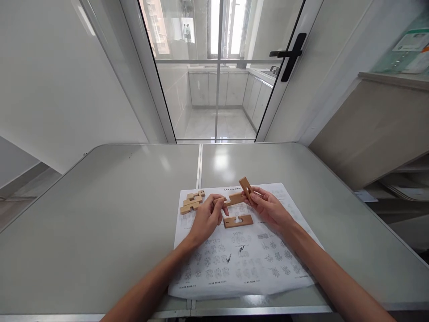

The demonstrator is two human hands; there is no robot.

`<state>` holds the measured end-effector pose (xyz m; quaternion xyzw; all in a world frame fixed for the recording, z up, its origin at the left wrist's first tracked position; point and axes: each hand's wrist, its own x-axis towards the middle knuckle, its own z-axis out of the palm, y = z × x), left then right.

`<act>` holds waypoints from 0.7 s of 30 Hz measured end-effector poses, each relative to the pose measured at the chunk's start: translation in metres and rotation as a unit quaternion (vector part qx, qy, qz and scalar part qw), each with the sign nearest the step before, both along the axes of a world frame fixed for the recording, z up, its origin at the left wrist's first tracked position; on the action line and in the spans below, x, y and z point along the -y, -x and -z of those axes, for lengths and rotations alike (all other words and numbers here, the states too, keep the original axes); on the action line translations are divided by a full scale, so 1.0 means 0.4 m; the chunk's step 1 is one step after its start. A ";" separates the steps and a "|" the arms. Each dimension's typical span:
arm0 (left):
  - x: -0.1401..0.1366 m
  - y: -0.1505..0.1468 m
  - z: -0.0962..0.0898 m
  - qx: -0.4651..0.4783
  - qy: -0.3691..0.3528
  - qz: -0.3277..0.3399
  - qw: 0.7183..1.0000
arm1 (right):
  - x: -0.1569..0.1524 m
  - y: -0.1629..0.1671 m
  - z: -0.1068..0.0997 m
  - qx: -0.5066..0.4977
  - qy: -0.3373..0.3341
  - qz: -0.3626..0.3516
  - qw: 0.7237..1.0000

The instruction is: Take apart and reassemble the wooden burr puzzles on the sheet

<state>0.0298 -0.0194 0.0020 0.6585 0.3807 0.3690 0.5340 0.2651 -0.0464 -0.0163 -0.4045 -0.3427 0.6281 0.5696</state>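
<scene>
My left hand (208, 215) pinches the left end of a notched wooden puzzle piece (235, 199), held a little above the paper. In my right hand (268, 205) is a second flat wooden piece with a hole (246, 185), tilted upward. The two pieces meet or overlap near my right fingertips; whether they interlock I cannot tell. Just below lies another flat wooden piece (238, 221) with a cut-out in its upper edge. Several lighter notched wooden pieces (191, 203) lie together left of my left hand.
Beneath the pieces is a large printed paper sheet (248, 268) with small diagrams. It rests on a grey table (100, 232) with a metal seam (199, 165). Beyond the table stands a glass door (217, 89) with a black handle (291, 56); shelves (385, 129) are at right.
</scene>
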 end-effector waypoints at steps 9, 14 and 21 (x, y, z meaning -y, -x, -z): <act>-0.001 -0.002 0.008 0.046 0.041 0.042 0.997 | 0.017 0.047 -0.021 0.105 -0.059 -0.003 0.993; 0.000 -0.002 0.009 0.036 0.037 0.033 0.998 | 0.039 0.070 -0.019 0.187 -0.121 0.016 0.975; 0.000 -0.001 0.009 0.038 0.043 0.023 0.998 | 0.051 0.081 0.004 0.353 -0.182 0.036 0.917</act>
